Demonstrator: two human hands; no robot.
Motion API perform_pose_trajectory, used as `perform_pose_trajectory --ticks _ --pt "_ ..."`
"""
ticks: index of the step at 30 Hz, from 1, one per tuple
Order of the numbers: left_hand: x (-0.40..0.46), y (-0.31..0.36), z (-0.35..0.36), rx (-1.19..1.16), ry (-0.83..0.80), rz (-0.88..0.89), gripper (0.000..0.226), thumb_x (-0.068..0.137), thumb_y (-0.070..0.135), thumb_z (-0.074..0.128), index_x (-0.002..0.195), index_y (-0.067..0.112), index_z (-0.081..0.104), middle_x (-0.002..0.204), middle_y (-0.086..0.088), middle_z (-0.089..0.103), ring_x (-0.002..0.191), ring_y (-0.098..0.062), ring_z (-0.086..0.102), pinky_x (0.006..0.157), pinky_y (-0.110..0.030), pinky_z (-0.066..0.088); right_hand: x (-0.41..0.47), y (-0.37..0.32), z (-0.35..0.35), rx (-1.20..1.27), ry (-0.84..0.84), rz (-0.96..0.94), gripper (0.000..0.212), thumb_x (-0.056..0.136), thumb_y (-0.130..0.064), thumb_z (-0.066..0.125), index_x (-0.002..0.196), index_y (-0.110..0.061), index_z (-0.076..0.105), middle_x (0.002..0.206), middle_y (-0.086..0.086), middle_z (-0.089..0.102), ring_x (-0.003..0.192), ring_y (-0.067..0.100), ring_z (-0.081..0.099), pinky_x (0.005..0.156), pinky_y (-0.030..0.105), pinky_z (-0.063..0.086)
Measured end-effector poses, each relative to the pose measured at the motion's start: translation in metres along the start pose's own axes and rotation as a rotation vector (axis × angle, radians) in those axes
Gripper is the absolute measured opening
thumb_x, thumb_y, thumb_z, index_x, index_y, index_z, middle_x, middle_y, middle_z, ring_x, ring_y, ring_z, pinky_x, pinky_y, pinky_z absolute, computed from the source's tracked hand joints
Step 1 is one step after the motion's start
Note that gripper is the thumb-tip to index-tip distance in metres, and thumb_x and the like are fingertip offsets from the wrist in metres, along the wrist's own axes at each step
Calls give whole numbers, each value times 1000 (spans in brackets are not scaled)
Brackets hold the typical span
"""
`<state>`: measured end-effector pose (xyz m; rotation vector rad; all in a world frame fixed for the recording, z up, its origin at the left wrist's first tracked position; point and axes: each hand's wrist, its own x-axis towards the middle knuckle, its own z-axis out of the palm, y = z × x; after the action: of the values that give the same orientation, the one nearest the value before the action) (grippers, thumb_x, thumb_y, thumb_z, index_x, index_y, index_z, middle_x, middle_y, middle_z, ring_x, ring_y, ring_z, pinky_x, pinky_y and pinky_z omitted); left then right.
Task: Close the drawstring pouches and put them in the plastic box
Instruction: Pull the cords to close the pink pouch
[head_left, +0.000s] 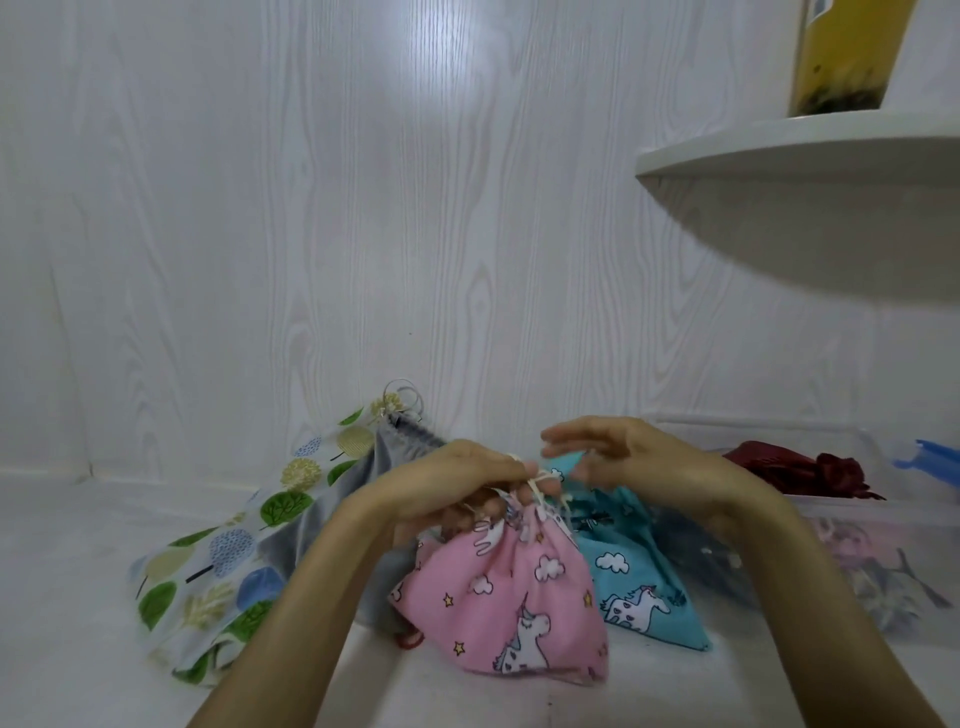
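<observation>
Gripping the pink pouch (511, 587) neck, left hand (457, 488); right hand (623, 460) hovering, fingers apparently spread, blurred.

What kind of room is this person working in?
Probably a home corner, not a workshop: a white wood-grain wall, a small rounded shelf holding a yellowish container, and printed fabric pouches such as the pink unicorn pouch beside a clear plastic box.
</observation>
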<state>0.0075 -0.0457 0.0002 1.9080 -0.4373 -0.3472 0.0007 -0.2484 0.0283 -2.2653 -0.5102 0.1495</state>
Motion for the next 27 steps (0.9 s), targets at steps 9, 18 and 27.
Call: perform_pose_trajectory --ticks 9,18,27 --pt "-3 0 -11 -263 66 -62 21 87 28 65 94 11 74 83 1 68 52 -1 44 36 -9 25 3 0 5 28 111 -21 19 86 -35 63 90 -21 74 89 -9 74 90 0 64 83 16 45" --pt "-3 3 -7 -405 316 39 10 78 8 72 82 15 78 64 3 68 48 1 54 37 -9 28 -24 -30 -2 -95 -87 -143 23 82 -45 59 88 -31 76 74 -11 72 61 3 61 63 13 47" --pt "-9 8 -4 -201 311 97 16 75 7 72 68 21 76 52 7 59 49 -1 47 44 -11 31 9 -9 26 41 116 -182 17 90 -25 61 100 -34 70 97 -14 70 72 4 62 68 15 52"
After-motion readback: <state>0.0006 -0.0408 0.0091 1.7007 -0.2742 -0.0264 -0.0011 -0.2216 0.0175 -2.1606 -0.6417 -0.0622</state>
